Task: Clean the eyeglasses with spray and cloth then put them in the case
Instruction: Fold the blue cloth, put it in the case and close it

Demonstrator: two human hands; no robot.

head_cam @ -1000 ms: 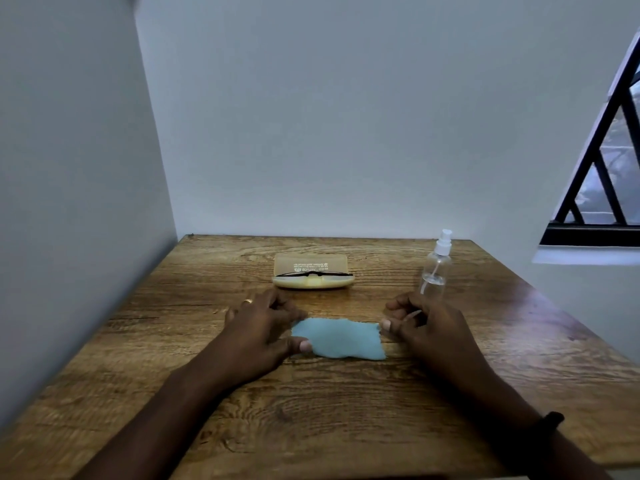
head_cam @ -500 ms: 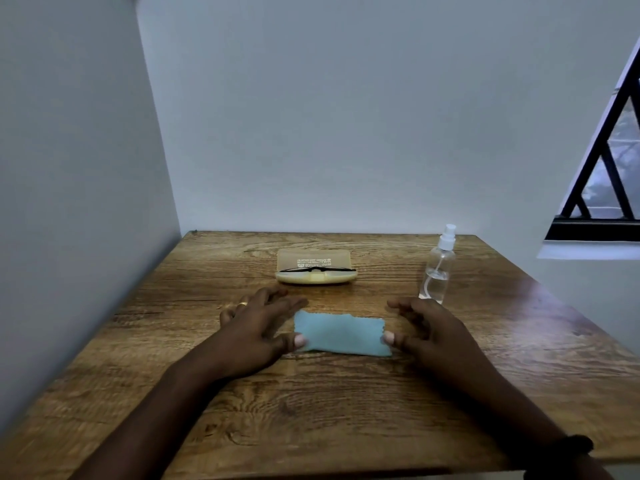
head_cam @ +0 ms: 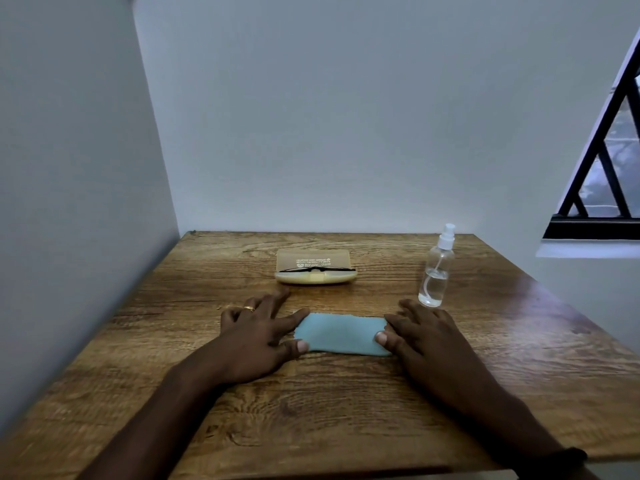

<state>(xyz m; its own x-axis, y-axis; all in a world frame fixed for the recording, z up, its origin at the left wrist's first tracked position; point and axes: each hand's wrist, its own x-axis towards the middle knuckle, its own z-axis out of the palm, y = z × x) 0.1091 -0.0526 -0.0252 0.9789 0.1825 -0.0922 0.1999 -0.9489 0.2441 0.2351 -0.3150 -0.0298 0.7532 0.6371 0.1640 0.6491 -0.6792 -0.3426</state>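
Head view: eyeglasses [head_cam: 317,270] in the open case [head_cam: 313,279]; whether cleaned, I cannot tell.
Left hand [head_cam: 256,336] and right hand [head_cam: 426,336] lie flat, gripping nothing, thumbs touching the cloth [head_cam: 341,336].

Wooden table [head_cam: 329,410], grey walls [head_cam: 311,116], barred window [head_cam: 616,150].

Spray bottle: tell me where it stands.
Head view: the spray bottle stands upright on the right, just beyond the right hand and right of the case.

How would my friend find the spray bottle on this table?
Look at the wooden table, toward the window side. The spray bottle stands upright just beyond the right hand. It's the only clear, tall thing, with a white top.
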